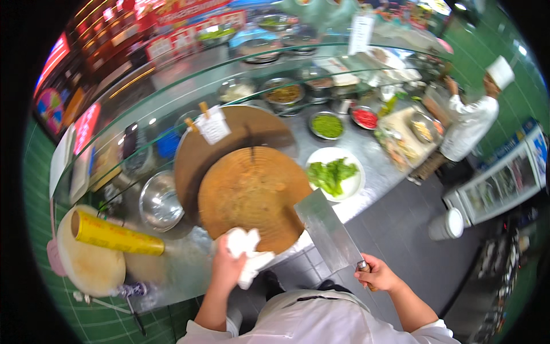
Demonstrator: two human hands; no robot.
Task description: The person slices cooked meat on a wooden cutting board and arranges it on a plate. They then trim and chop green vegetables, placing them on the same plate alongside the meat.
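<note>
My right hand (pixel 374 273) grips the wooden handle of a Chinese cleaver (pixel 328 232), its broad blade pointing up and left, past the counter's front edge. In my left hand (pixel 230 262) is a crumpled white cloth (pixel 247 253), at the near left edge of a round wooden chopping block (pixel 253 193). No food lies on the block. A white plate with green lettuce leaves (pixel 333 174) sits right of the block, beyond the blade's tip. Behind the block stands a large round brown board or lid (pixel 227 124) with a paper note (pixel 212 124) clipped near it.
To the left are a steel bowl (pixel 161 202), a yellow roll (pixel 118 234) and a round white board (pixel 90 258). Bowls of chopped greens (pixel 327 125) and red pieces (pixel 364 117) stand behind the plate. A glass guard (pixel 172 88) spans the counter. A co-worker (pixel 470 120) stands at the far right.
</note>
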